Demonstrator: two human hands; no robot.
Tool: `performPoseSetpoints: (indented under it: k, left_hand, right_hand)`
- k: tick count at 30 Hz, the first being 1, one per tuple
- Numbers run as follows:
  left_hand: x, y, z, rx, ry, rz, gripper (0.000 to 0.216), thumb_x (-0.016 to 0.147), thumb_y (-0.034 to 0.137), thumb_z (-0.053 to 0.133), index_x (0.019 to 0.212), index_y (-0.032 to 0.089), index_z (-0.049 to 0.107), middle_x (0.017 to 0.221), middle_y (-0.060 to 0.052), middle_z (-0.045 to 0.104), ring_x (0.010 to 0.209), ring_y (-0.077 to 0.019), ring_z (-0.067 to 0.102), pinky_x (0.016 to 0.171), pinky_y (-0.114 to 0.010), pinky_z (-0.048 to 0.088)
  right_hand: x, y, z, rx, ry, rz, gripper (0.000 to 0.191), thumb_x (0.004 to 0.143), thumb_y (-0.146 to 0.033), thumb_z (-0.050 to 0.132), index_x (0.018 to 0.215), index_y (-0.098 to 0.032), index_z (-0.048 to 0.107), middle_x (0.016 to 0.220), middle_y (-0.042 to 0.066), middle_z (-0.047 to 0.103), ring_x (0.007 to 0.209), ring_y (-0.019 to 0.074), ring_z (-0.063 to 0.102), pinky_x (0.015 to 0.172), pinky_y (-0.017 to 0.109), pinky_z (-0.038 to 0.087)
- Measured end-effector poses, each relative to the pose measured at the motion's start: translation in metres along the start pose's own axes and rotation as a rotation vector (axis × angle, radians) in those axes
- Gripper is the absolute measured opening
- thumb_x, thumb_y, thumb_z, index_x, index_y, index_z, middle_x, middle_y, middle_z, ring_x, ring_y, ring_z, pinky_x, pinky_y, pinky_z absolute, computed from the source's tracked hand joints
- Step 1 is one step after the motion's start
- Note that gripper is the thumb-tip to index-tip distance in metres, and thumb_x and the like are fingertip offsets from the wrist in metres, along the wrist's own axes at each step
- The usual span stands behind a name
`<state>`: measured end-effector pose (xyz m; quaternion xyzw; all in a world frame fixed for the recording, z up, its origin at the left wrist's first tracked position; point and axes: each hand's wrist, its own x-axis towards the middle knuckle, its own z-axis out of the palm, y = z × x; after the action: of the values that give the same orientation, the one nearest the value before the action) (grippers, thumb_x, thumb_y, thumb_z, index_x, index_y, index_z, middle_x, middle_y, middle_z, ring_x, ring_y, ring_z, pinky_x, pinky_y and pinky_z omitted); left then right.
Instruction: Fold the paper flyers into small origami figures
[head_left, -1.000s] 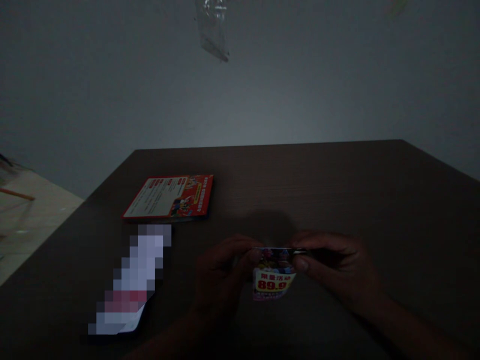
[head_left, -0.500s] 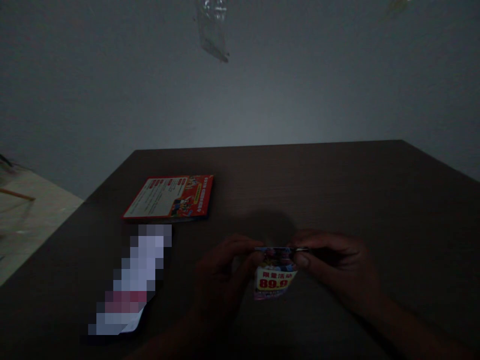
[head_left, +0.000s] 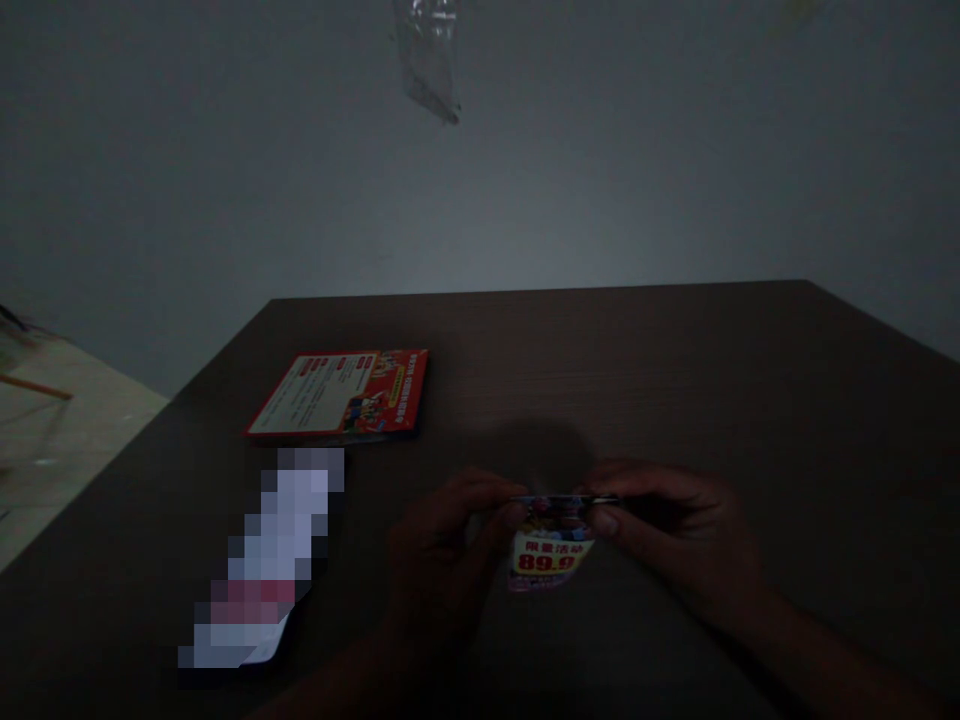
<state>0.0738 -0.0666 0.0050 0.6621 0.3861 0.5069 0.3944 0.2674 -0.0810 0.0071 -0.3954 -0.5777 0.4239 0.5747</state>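
Observation:
A small folded printed leaflet (head_left: 550,555) with red "89.9" lettering is held just above the dark table (head_left: 675,380). My left hand (head_left: 442,560) pinches its top left edge with fingers closed. At its top right edge my right hand (head_left: 667,535) pinches it too, thumb pressed on the fold. The scene is very dim.
A stack of red-bordered flyers (head_left: 341,393) lies on the table to the far left. A pale folded paper (head_left: 262,565), partly blurred out, lies nearer on the left. A clear plastic bag (head_left: 427,60) hangs on the wall above. Tiled floor (head_left: 45,440) shows at left.
The leaflet has been folded down slightly shorter between my fingers. Both hands have stayed in nearly the same place.

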Motion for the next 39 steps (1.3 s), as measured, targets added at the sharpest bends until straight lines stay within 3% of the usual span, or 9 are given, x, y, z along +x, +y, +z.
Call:
performPoseSetpoints:
  k: [6,20,28,39]
  left_hand:
    - [0.0009,0.0031,0.0001,0.004,0.006,-0.026,0.010,0.079,0.012,0.062,0.079,0.019,0.069,0.076,0.001,0.068,0.069,-0.0118,0.064,0.061,-0.020,0.050]
    - [-0.0002,0.0043,-0.0035,-0.012,-0.030,-0.062,0.011,0.082,0.014,0.059,0.080,0.020,0.068,0.076,0.001,0.066,0.070,-0.0113,0.063,0.062,-0.018,0.049]
    - [0.0004,0.0022,-0.0014,-0.082,-0.011,-0.095,0.009,0.083,0.016,0.059,0.078,0.019,0.066,0.074,0.002,0.065,0.069,-0.0103,0.061,0.061,-0.017,0.048]
    - [0.0000,0.0024,-0.0029,-0.103,-0.012,-0.076,0.010,0.083,0.015,0.059,0.079,0.019,0.067,0.075,0.001,0.064,0.069,-0.0099,0.061,0.060,-0.017,0.048]
  right_hand:
    - [-0.0009,0.0007,-0.0006,0.001,0.007,-0.008,0.024,0.067,-0.010,0.074,0.084,-0.027,0.074,0.076,0.002,0.074,0.065,0.0140,0.068,0.057,0.023,0.057]
    - [-0.0004,-0.0029,0.0016,-0.014,0.002,-0.040,0.013,0.071,-0.014,0.073,0.079,-0.024,0.073,0.074,0.003,0.073,0.069,0.0169,0.067,0.058,0.027,0.056]
    - [-0.0005,-0.0032,0.0006,0.036,-0.029,0.013,0.014,0.072,-0.013,0.072,0.078,-0.026,0.073,0.074,0.003,0.072,0.069,0.0160,0.067,0.057,0.026,0.055]
    - [0.0005,-0.0047,0.0002,-0.029,-0.015,-0.040,0.018,0.070,-0.009,0.072,0.080,-0.024,0.073,0.075,0.003,0.073,0.069,0.0162,0.068,0.060,0.026,0.056]
